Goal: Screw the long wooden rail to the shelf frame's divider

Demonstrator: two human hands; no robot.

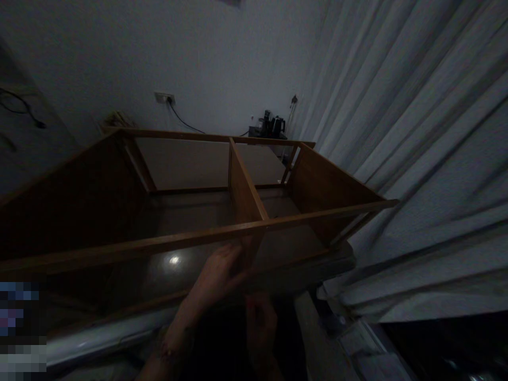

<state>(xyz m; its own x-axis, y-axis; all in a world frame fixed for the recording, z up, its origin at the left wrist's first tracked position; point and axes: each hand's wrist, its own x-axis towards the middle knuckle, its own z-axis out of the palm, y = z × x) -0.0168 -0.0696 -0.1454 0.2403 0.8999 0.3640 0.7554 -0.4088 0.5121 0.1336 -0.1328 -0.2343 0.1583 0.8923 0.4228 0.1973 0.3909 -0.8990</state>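
A long brown wooden frame (206, 233), with open top and front, spans the view like a shelf unit. A wooden divider (246, 188) splits it into a wide left bay and a narrower right bay. My left hand (218, 272) reaches below the front rail, its fingers and thumb around the front upright (256, 248) at the divider. Low in front of the frame is my right hand (261, 320), with fingers curled together. Dim light and blur hide what it holds, if anything.
The frame lies on a light padded surface (333, 264). Behind stand a black kettle (278, 126) and a wall socket (164, 98) with a plugged cord. Long pale curtains (428, 159) hang at the right. Boxes (365, 338) sit on the floor at the lower right.
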